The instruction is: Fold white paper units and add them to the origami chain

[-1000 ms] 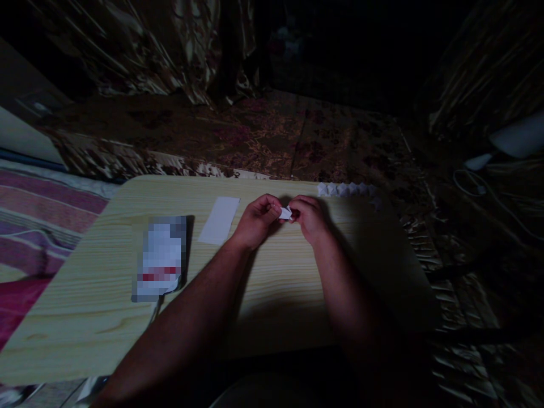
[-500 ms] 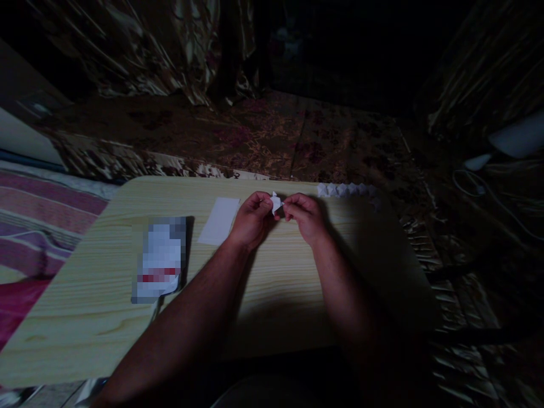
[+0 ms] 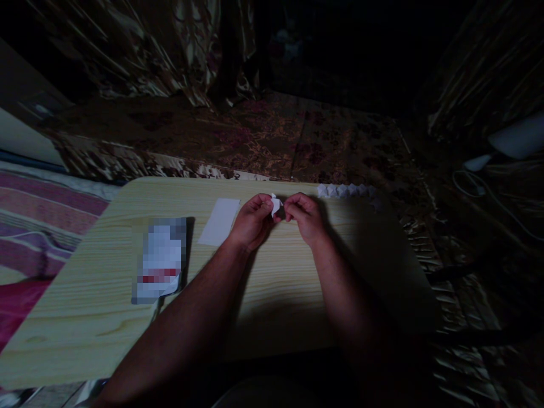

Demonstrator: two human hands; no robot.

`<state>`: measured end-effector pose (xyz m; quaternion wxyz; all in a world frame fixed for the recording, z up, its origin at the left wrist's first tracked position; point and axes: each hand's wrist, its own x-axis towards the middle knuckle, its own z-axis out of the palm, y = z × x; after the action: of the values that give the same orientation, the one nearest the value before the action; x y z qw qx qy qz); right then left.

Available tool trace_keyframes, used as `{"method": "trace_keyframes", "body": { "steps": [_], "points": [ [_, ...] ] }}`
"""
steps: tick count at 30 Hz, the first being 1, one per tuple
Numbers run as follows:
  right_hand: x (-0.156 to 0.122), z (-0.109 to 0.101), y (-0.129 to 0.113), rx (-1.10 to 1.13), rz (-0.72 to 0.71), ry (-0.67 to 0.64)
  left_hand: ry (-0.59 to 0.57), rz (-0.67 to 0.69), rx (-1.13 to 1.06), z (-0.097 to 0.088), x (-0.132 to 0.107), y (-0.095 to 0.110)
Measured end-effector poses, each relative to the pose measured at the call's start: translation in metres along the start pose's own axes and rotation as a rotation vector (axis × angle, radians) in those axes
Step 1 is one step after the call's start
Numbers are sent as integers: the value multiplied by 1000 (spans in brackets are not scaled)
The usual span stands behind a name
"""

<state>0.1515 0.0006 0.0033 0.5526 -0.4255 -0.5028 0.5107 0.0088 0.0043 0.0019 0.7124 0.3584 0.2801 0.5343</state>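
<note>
A small folded white paper piece [image 3: 276, 207] is pinched between the thumb and fingers of my left hand [image 3: 251, 220], just above the far part of the table. From the right, my right hand [image 3: 304, 215] has its thumb and fingertips closed at the piece's thin pointed tip. Shadow and fingers hide part of the folds. To the left of my left hand lies flat white paper [image 3: 219, 221]. A row of several folded white paper pieces [image 3: 342, 191] runs along the table's far right edge, past my right hand.
The light wooden table [image 3: 97, 243] carries a blurred-out device [image 3: 161, 255] at left, with a cable at its lower end. Striped bedding [image 3: 38, 209] adjoins the left side. Dark patterned fabric [image 3: 263, 136] lies beyond the far edge, and a pale lamp-like object [image 3: 516, 136] stands at right.
Both hands stay almost in place. The folded paper piece has turned slightly between the fingers, and its pointed tip beside my right fingertips shows a little more.
</note>
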Motion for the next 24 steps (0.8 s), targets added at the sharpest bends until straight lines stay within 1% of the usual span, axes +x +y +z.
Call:
{"method": "trace_keyframes", "body": {
  "steps": [4,9,12,16,24],
  "points": [
    [1,0,1,2,7,1,20,4,-4,-1,1,0],
    [0,0,2,11,20,22,144,102,25,-6,5,-3],
    [-1,1,1,-13,34,30,202,124,43,-7,7,-4],
    [-2,5,-3,-29,29,32,214,141,56,-7,7,-5],
    [-2,14,-5,-45,-4,106,224,126,111,-2,4,-6]
  ]
}}
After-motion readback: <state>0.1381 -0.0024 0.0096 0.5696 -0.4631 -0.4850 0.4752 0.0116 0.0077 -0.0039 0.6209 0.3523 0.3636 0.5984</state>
